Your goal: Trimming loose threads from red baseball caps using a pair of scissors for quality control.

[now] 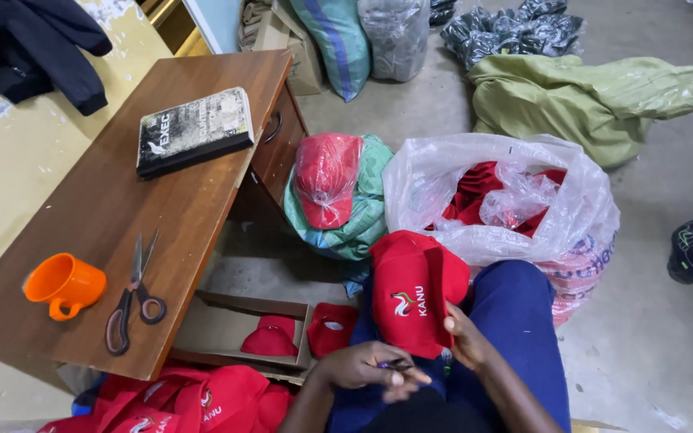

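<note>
Right hand (468, 341) grips red cap (415, 293), left hand (362, 367) beside

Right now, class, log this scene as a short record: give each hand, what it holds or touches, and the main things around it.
Left hand: fingers closed on a small dark item; too small to identify.
Right hand: holds a red cap on the lap.
Wooden table: carries an orange mug, scissors and a book.
Clear plastic bag: open, red fabric inside.
Cardboard box: on the floor, a red cap inside.
</note>
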